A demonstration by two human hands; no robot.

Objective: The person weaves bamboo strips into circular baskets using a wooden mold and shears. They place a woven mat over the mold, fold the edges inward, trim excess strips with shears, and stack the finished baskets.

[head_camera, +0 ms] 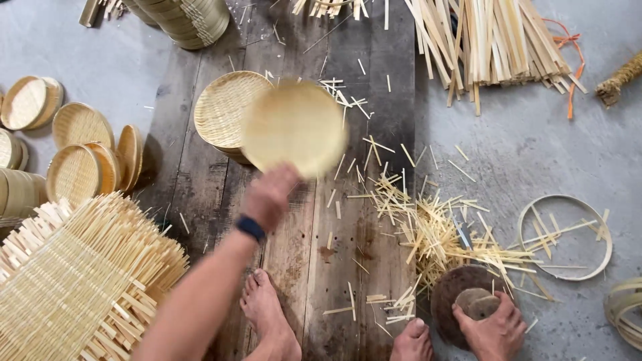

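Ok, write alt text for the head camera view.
The left hand holds a blurred round woven bamboo disc over a stack of woven trays on dark wooden planks. The right hand rests on a round wooden block beside scattered bamboo offcuts.

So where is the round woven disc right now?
In the head view, upper centre: the left hand holds the disc up, blurred, over the dark planks, just right of the stack of woven trays.
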